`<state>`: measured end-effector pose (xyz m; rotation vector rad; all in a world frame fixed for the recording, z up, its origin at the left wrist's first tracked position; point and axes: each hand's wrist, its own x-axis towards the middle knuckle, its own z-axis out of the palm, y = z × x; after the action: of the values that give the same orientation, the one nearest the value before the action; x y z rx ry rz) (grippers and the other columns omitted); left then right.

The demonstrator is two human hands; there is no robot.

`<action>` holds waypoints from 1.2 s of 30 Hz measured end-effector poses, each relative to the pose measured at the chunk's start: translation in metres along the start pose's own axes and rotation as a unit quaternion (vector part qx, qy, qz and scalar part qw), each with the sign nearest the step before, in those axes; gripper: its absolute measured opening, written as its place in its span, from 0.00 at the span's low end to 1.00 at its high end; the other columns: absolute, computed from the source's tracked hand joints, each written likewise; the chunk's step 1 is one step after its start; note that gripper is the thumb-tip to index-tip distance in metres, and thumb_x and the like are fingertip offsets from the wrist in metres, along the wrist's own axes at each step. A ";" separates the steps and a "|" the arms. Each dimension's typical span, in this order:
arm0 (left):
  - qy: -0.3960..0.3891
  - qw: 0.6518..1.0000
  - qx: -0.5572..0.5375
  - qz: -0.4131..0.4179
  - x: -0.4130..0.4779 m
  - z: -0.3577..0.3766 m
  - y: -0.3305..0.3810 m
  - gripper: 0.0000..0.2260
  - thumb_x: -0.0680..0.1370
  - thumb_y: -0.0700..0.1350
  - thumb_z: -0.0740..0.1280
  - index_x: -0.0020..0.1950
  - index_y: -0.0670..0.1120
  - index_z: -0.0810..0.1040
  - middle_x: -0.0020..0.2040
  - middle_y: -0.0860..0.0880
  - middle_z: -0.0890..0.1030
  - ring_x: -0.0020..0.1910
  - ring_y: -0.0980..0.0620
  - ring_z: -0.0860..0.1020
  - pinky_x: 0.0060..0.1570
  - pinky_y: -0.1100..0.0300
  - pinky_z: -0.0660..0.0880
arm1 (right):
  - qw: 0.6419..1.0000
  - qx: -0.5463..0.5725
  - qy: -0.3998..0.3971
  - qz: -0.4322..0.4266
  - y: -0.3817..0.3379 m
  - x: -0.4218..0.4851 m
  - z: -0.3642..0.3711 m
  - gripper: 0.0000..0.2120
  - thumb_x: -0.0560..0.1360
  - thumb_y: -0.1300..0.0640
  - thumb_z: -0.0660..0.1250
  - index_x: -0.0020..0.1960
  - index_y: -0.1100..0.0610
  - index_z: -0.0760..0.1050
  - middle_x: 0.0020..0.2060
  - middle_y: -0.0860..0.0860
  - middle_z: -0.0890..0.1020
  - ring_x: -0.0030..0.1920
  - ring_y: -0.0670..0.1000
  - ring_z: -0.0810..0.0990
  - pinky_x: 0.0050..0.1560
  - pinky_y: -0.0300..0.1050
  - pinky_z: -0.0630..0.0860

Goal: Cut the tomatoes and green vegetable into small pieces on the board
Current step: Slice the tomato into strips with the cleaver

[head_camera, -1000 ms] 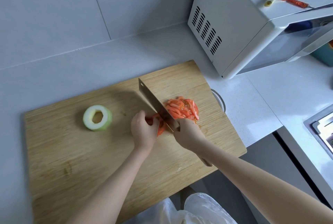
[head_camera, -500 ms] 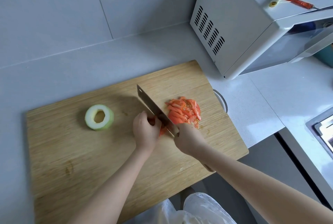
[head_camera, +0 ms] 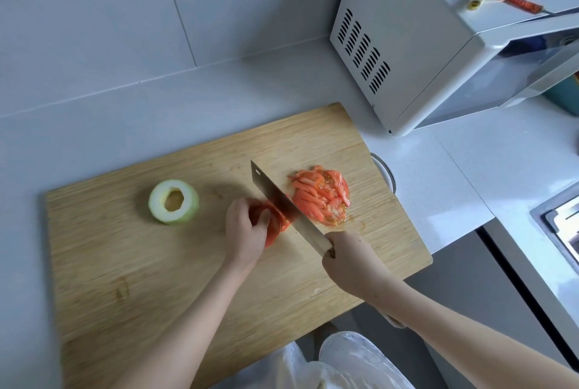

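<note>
Mid-slice on tomato, centre of frame. Pins uncut tomato chunk (head_camera: 275, 224) with left hand (head_camera: 242, 229), grip clamped over it, fingers curled. Wraps right hand (head_camera: 347, 258) tight round handle of cleaver (head_camera: 282, 204), grip clamped, blade running from centre toward lower right, hard against the chunk. Sliced tomato pile (head_camera: 322, 197) just right of blade; green vegetable ring (head_camera: 174, 201) uncut, left of centre on board (head_camera: 156, 279). To do well: keep fingertips tucked behind knuckles, hold blade vertical, take thin even cuts, creep left grip back per stroke. Probably needs cross-cutting strips smaller afterwards. Watch for wet chunk slipping.
</note>
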<state>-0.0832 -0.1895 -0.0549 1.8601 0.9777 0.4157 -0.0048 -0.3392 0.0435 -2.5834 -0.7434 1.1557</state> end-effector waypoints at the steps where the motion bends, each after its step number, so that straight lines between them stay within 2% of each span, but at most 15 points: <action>1: -0.004 1.000 0.000 0.011 0.000 0.000 -0.002 0.05 0.72 0.35 0.68 0.44 0.43 0.75 0.43 0.48 0.74 0.46 0.46 0.74 0.47 0.55 0.71 | 1.000 -0.010 -0.002 0.004 -0.001 0.002 0.002 0.08 0.74 0.65 0.54 0.44 0.56 0.70 0.31 0.48 0.71 0.28 0.47 0.69 0.27 0.38 0.65; 5: -0.014 0.999 0.008 0.032 0.000 -0.001 -0.003 0.07 0.73 0.37 0.69 0.42 0.46 0.72 0.41 0.50 0.73 0.43 0.51 0.72 0.41 0.70 0.66 | 1.000 -0.024 0.003 0.016 -0.012 0.021 0.008 0.08 0.71 0.68 0.55 0.41 0.60 0.72 0.32 0.51 0.72 0.30 0.50 0.70 0.27 0.40 0.65; 8: -0.011 1.000 0.003 0.016 0.000 -0.001 -0.002 0.07 0.73 0.37 0.68 0.40 0.45 0.72 0.40 0.50 0.73 0.40 0.54 0.72 0.40 0.74 0.66 | 1.000 0.007 0.018 0.008 -0.028 0.041 0.011 0.13 0.72 0.67 0.56 0.32 0.55 0.64 0.30 0.49 0.70 0.29 0.48 0.67 0.26 0.39 0.61; 11: -0.011 1.000 -0.002 0.008 0.000 -0.001 -0.001 0.06 0.73 0.37 0.68 0.41 0.45 0.72 0.40 0.50 0.73 0.40 0.54 0.71 0.39 0.75 0.65 | 0.999 0.043 0.033 -0.010 -0.032 0.045 0.011 0.13 0.71 0.67 0.56 0.30 0.55 0.63 0.28 0.50 0.69 0.28 0.49 0.66 0.26 0.41 0.61; 14: -0.005 1.000 -0.024 0.000 -0.001 -0.001 -0.002 0.06 0.73 0.36 0.69 0.44 0.43 0.73 0.42 0.48 0.74 0.42 0.52 0.72 0.40 0.74 0.66 | 0.998 0.051 0.039 -0.008 -0.023 0.025 0.007 0.09 0.71 0.66 0.56 0.34 0.57 0.66 0.28 0.49 0.69 0.28 0.49 0.66 0.27 0.41 0.62; 17: -0.002 1.000 -0.029 -0.007 -0.003 -0.001 -0.003 0.07 0.74 0.37 0.68 0.44 0.43 0.70 0.42 0.46 0.73 0.41 0.49 0.73 0.40 0.66 0.68 | 0.999 0.032 0.020 -0.006 -0.012 -0.001 0.002 0.10 0.73 0.65 0.55 0.36 0.55 0.68 0.29 0.49 0.70 0.27 0.48 0.67 0.26 0.38 0.63; 22: 0.019 0.999 -0.027 0.015 -0.005 0.000 -0.003 0.08 0.74 0.36 0.68 0.41 0.42 0.68 0.38 0.50 0.71 0.38 0.55 0.72 0.38 0.65 0.66 | 1.000 -0.006 -0.002 0.016 -0.005 -0.017 0.001 0.10 0.75 0.65 0.54 0.43 0.55 0.72 0.29 0.47 0.72 0.26 0.45 0.69 0.25 0.35 0.65; 24: 0.019 0.999 -0.032 0.008 -0.005 0.000 -0.003 0.08 0.74 0.36 0.67 0.41 0.42 0.68 0.38 0.50 0.71 0.37 0.59 0.72 0.37 0.64 0.67 | 1.000 -0.015 -0.012 0.017 -0.009 -0.011 0.000 0.10 0.74 0.65 0.54 0.39 0.55 0.70 0.30 0.48 0.72 0.27 0.46 0.69 0.26 0.36 0.65; 27: 0.020 0.999 -0.025 0.011 -0.003 0.002 -0.007 0.08 0.74 0.37 0.67 0.40 0.44 0.68 0.38 0.49 0.72 0.39 0.50 0.72 0.40 0.59 0.67 | 1.000 -0.014 -0.019 0.019 -0.019 0.012 0.002 0.09 0.72 0.67 0.55 0.36 0.57 0.68 0.30 0.50 0.71 0.28 0.49 0.70 0.25 0.38 0.65; 31: 0.017 0.999 -0.027 0.007 -0.003 0.002 -0.007 0.11 0.74 0.36 0.67 0.38 0.46 0.66 0.37 0.48 0.71 0.38 0.49 0.71 0.38 0.62 0.66 | 1.000 0.015 0.017 0.005 -0.037 0.050 0.014 0.11 0.72 0.66 0.57 0.32 0.56 0.65 0.29 0.50 0.71 0.28 0.50 0.70 0.24 0.39 0.63; 34: 0.023 0.999 -0.030 0.003 -0.005 0.002 -0.004 0.16 0.74 0.35 0.66 0.35 0.51 0.64 0.36 0.52 0.70 0.36 0.54 0.69 0.36 0.68 0.65 | 0.998 0.057 0.029 -0.013 -0.036 0.051 0.014 0.13 0.73 0.64 0.57 0.30 0.56 0.67 0.26 0.50 0.71 0.26 0.49 0.69 0.23 0.40 0.63; 36: 0.021 0.999 -0.040 0.001 -0.005 0.001 -0.001 0.14 0.74 0.36 0.66 0.36 0.50 0.65 0.36 0.53 0.70 0.37 0.53 0.70 0.37 0.66 0.64 | 0.996 0.076 0.034 -0.019 -0.030 0.036 0.008 0.11 0.72 0.66 0.56 0.32 0.57 0.67 0.27 0.50 0.71 0.26 0.50 0.68 0.24 0.41 0.64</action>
<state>-0.0856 -0.1934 -0.0552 1.7858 0.9731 0.4900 -0.0011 -0.2945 0.0267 -2.4587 -0.6603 1.0629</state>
